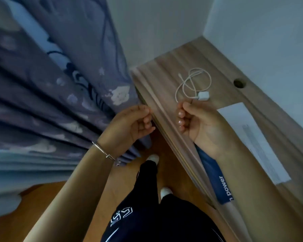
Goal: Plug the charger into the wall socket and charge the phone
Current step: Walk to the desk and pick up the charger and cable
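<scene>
The charger (203,96), a small white block with its white cable (193,82) looped in a loose coil, lies on the wooden counter (164,70) just beyond the right hand (196,123), toward the far wall. The block sits at the near end of the coil, nearest the right hand's fingertips (180,113), and the loops spread away from it toward the wall, so the coil's long run points roughly away from the person. The right hand is clearly the nearer one; it hangs over the counter with palm turned inward and fingers loosely curled, half closed, and holds nothing that can be seen. The left hand (131,123) is off the counter's near-left edge, beside the patterned curtain (59,84), its fingers also curled inward and empty as far as the blur allows. A reach for the charger would likely be a short forward stretch of the right hand. No phone and no wall socket can be made out; a white sheet (252,137) lies on the counter to the right of the right hand, well apart from the charger.
</scene>
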A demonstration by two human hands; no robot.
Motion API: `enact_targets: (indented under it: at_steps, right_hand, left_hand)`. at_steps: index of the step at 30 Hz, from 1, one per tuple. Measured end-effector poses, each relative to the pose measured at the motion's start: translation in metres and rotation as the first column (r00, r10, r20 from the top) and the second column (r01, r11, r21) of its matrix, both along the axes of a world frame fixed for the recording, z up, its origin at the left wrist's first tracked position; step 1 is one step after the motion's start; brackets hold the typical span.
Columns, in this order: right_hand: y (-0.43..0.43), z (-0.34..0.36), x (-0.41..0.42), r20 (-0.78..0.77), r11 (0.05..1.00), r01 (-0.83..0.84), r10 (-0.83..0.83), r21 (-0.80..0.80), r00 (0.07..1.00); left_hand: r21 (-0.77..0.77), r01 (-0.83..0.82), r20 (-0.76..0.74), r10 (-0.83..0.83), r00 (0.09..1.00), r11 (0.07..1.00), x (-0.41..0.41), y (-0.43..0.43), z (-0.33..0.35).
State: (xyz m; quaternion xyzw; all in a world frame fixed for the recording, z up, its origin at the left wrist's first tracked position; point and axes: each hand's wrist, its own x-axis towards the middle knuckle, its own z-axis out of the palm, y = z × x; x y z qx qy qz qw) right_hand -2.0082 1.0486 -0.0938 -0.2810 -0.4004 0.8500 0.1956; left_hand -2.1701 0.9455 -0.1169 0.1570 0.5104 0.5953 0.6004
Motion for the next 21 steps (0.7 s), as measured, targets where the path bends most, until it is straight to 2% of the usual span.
enact_targets:
  at_steps: [5,11,16,21]
  right_hand:
    - [0.033,-0.006,-0.019,-0.017,0.974,0.226,-0.227,-0.024,0.974]
    - [0.051,-0.021,-0.025,0.046,0.907,0.419,-0.417,-0.041,0.908]
    - [0.058,-0.025,-0.011,0.102,0.813,0.579,-0.572,-0.064,0.814]
    - [0.073,-0.034,0.0,0.161,0.784,0.615,-0.598,-0.084,0.785]
  left_hand:
    - [0.009,0.177,0.044,-0.178,0.983,0.984,-0.032,0.074,-0.005]
    - [-0.054,0.364,0.074,-0.359,0.93,0.93,-0.039,0.139,-0.016]
    - [-0.097,0.46,0.142,-0.445,0.884,0.883,-0.031,0.169,-0.029]
    - [-0.139,0.462,0.171,-0.438,0.883,0.876,-0.036,0.196,-0.039]
